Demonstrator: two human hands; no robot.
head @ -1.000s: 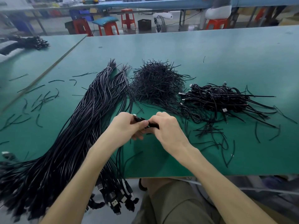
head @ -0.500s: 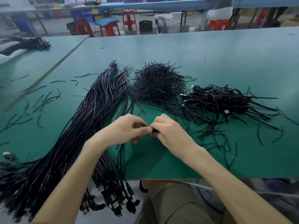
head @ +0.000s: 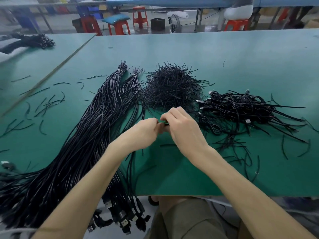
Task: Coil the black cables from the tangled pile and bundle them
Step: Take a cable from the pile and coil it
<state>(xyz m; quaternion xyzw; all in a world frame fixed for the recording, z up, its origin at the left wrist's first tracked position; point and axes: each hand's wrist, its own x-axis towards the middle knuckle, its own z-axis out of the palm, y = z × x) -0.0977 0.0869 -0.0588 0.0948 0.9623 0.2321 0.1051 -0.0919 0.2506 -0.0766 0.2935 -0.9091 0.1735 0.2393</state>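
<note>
held thing: a black cable bundle (head: 164, 124) is pinched in the gap between the two hands, low over the green table (head: 241, 54), with only a sliver showing
left hand (head: 143, 133): fingers curled in, nipping the bundle's left end
right hand (head: 183, 129): curled over the top, gripping the right end
long axis: roughly left to right across the gap, so neither hand is nearer (pretty much a tie)
drop-off: the heap of coiled cables (head: 241, 109) lies to the right and a bit further out, so I'd guess the right hand carries it over
next supply: the loose straight cables (head: 89, 138) run diagonally from far centre to near left, with their plugs hanging off the table edge; the left hand is closer
twist ties (head: 170, 90): a spiky pile just beyond the hands
hidden: the right knuckles cover most of the bundle, so I can't tell whether a tie is on it or how many loops it has
</note>
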